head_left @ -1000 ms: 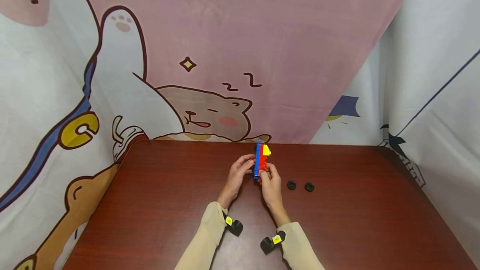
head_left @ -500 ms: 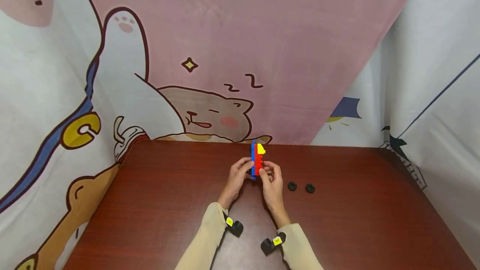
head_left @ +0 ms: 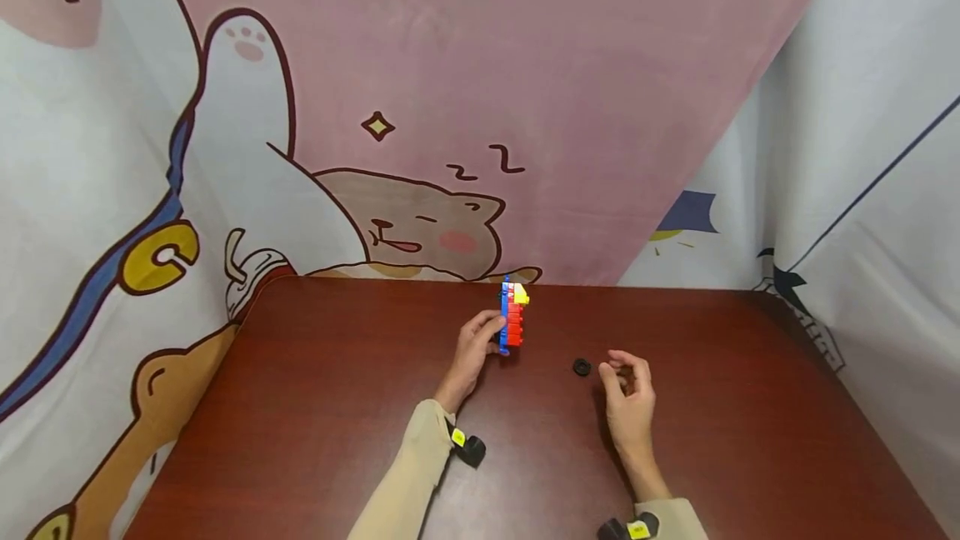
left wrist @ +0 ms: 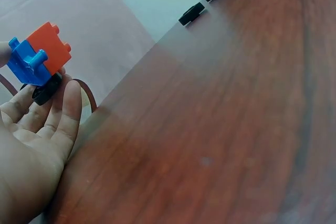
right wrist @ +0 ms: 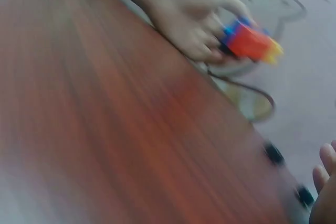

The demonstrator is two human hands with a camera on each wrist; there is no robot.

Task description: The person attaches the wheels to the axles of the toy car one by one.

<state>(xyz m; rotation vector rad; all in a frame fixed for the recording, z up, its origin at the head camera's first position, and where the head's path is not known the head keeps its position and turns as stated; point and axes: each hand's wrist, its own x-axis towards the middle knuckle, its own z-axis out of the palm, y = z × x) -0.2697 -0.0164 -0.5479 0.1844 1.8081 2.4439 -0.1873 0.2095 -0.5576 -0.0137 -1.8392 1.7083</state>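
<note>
My left hand (head_left: 468,357) holds a toy vehicle of building blocks (head_left: 513,325) upright on its end above the table. It has a blue base, red blocks (left wrist: 48,45) and a yellow block (head_left: 521,294). A black wheel (left wrist: 47,88) sits at its underside, by my left fingers. My right hand (head_left: 632,411) is over the table with thumb and fingers apart, just beside a black wheel (right wrist: 304,196) that the fingers hide in the head view. Left of it lies another black wheel (head_left: 582,367). Both wheels rest on the table, apart from the fingers.
The reddish-brown wooden table (head_left: 337,440) ends at a printed curtain (head_left: 585,107) behind it. White cloth (head_left: 870,190) hangs along the right side. Each wrist wears a small black camera (head_left: 471,452).
My right hand has let go of the toy vehicle and moved right to the loose wheels. The left hand keeps hold of the vehicle, which has shifted slightly left.
</note>
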